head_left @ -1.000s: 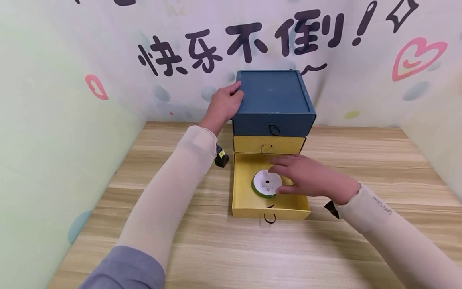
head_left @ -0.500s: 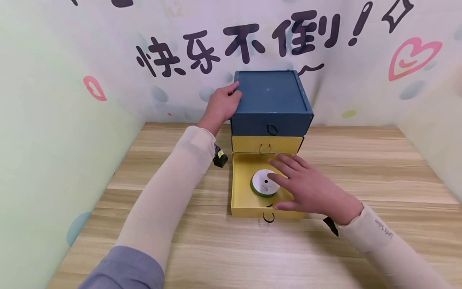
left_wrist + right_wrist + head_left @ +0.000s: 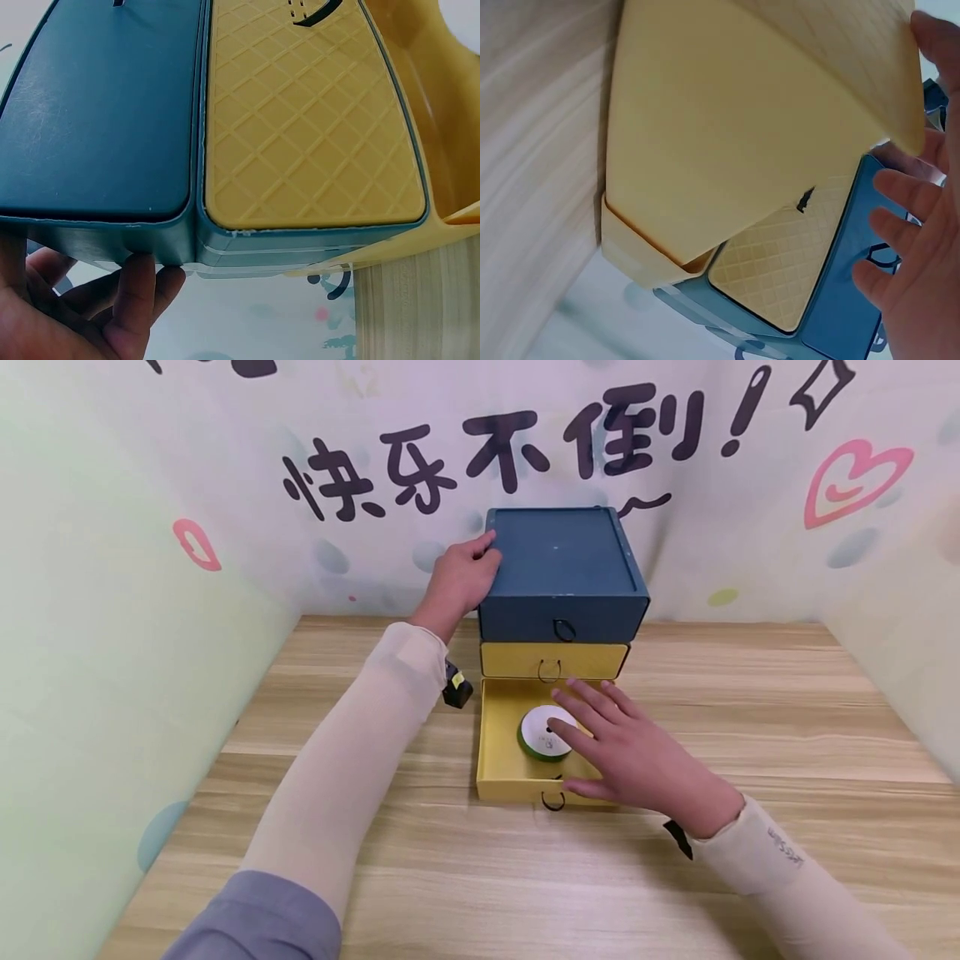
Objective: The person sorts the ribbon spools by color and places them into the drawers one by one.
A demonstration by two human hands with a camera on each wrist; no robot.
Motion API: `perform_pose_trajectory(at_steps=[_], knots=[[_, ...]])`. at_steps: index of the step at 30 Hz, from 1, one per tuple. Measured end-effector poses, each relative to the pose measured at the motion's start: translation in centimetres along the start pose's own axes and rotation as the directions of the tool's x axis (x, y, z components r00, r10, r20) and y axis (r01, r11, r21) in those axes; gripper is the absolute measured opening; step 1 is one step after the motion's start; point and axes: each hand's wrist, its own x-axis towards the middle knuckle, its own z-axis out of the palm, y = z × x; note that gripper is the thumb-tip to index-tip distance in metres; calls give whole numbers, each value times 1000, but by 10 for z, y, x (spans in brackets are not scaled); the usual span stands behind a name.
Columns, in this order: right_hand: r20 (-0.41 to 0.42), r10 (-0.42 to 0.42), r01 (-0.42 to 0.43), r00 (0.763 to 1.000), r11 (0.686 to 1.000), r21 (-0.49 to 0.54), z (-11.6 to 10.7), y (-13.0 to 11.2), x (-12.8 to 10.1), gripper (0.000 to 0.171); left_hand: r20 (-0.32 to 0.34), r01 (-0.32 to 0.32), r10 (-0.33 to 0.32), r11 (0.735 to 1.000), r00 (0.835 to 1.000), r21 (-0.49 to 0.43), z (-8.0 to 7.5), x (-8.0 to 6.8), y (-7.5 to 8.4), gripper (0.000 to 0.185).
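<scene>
A blue drawer box (image 3: 562,556) stands on the table, with a shut yellow drawer (image 3: 517,660) under its blue drawer front (image 3: 517,618). At the bottom a yellow drawer (image 3: 498,752) is pulled out, and a spool (image 3: 534,735) with a white face and green rim lies in it. My left hand (image 3: 461,577) rests on the box's top left edge; its fingers (image 3: 135,300) press against the side. Over the front right of the pulled-out drawer, my right hand (image 3: 637,760) is spread, thumb at the drawer's front rim. No object is held in it.
A wooden table (image 3: 360,860) extends around the box. Behind it hangs a printed backdrop (image 3: 247,460) with dark writing and hearts. Dark wrist cameras, such as the left one (image 3: 456,687), sit beneath the sleeves.
My right hand has moved from above the spool to the drawer's front and spread its fingers. The drawer and spool have shifted slightly inward. The left hand stays on the box.
</scene>
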Motion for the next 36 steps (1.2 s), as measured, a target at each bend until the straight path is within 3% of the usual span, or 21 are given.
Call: perform_pose_trajectory(at_steps=[27,36], knots=[[-188,-28,17,982,998,-59,24,28,11,72,7,-15,15,1000,1000,14,0,2,-2,48],[-180,15,-31,983,996,-86,29,38,18,75,8,-12,12,1000,1000,9,-1,2,-3,48]])
